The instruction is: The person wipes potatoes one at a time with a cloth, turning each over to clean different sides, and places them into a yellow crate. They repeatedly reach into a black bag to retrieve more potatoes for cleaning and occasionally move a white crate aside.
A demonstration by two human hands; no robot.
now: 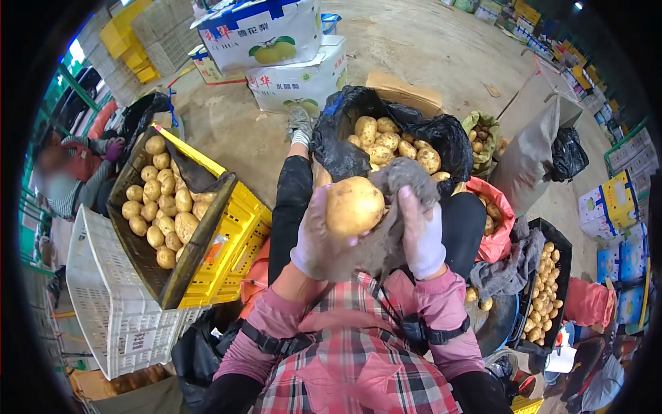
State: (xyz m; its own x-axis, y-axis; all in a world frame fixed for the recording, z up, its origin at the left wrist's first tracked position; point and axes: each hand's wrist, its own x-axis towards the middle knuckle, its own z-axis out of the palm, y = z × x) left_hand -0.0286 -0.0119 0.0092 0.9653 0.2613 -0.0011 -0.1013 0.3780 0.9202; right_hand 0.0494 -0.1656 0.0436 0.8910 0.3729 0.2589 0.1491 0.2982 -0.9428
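A large pale potato (354,206) is held up in my gloved left hand (318,238), its fingers wrapped round the potato's left side and underside. Pinched in my gloved right hand (422,234) is a grey, dirty cloth (396,221), which hangs down between both hands and lies close against the potato's right side. Just beyond my hands, a box lined with black plastic (345,148) holds several potatoes (387,142). To the left, a yellow crate (227,241) carries a dark tray of potatoes (165,196).
White fruit cartons (293,76) are stacked ahead. A white crate (114,297) stands at the left, near a seated person (76,165). On the right are a red sack (498,231), a grey cloth (510,265), a black crate of small potatoes (545,297) and a tall sack (534,152).
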